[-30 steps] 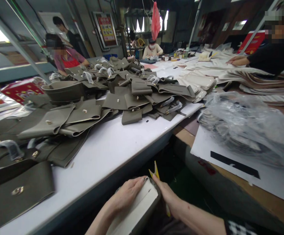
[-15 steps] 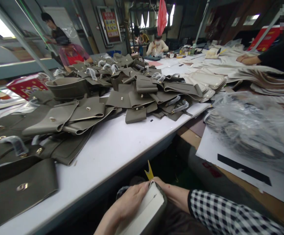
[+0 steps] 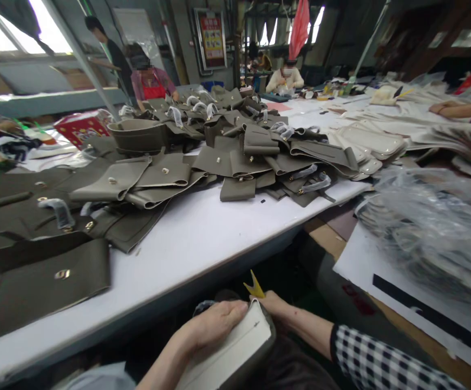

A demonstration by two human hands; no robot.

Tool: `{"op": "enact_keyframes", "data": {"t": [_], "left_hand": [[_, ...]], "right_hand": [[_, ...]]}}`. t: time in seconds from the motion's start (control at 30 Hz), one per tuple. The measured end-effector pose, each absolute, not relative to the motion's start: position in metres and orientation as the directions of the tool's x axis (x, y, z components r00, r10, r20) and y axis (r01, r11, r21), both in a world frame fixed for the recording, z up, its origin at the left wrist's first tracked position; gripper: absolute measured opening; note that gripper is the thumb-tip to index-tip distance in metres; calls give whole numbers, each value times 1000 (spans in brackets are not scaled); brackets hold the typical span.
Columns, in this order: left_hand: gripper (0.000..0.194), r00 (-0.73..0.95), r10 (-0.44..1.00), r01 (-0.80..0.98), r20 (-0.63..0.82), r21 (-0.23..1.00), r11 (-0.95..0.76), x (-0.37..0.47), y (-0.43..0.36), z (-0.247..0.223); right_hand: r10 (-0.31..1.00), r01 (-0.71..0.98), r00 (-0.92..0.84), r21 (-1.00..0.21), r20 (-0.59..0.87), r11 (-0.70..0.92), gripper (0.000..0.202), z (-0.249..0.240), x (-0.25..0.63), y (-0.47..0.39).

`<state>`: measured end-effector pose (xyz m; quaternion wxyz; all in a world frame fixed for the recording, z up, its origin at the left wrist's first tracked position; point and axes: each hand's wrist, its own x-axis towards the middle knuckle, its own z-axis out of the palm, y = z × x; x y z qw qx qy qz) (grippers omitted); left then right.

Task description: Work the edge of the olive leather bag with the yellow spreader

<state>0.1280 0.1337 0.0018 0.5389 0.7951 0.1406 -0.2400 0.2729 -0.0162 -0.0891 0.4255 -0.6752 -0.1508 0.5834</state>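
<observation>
Low in front of me, below the table edge, I hold a folded leather bag piece [image 3: 235,346], olive-grey outside and off-white inside. My left hand [image 3: 219,324] is closed over its left edge, fingers resting on the pale inner side and pointing up toward the top corner. My right hand [image 3: 275,306] is behind the right side of the piece, its fingers partly hidden. A yellow tool with a forked tip [image 3: 255,286] sticks up out of that hand. A dark rounded thing with a shiny edge [image 3: 203,307] shows just beyond my left hand.
Olive-grey bag parts [image 3: 166,176] with wrapped handles are heaped on the white table [image 3: 187,238]. At right, plastic sheeting [image 3: 434,211] covers a pile beside a black strip [image 3: 422,309]. Pale panels [image 3: 369,138] are stacked farther back. Several people sit or stand around the table.
The view has turned left, so the table and heaps appear farther right. Both hands keep hold of the bag piece in nearly the same place; the yellow tool is tilted slightly more left.
</observation>
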Motion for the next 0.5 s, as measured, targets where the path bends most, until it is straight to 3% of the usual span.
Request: {"op": "enact_keyframes", "data": {"t": [0.1, 0.17, 0.23, 0.33, 0.4, 0.5], "left_hand": [[55, 843, -27, 483, -538, 776, -405, 128, 134, -2], [54, 843, -29, 484, -537, 780, -396, 129, 134, 0], [52, 841, -26, 489, -541, 779, -393, 131, 134, 3], [50, 836, 0, 505, -549, 768, -394, 131, 134, 4], [51, 833, 26, 517, -552, 763, -389, 131, 135, 1], [49, 850, 65, 507, -523, 779, -368, 131, 135, -5]], "right_hand": [[675, -208, 273, -727, -686, -654, 44, -85, 312, -34], [681, -178, 172, -703, -712, -689, 57, -71, 335, -47], [672, -143, -67, -659, -738, -738, 65, -54, 349, -55], [586, 59, -393, -655, -709, -753, 66, -35, 354, -49], [607, 200, -383, -704, -696, -681, 64, -28, 352, -36], [760, 408, -139, -736, -635, -541, 63, -22, 354, -14]]}}
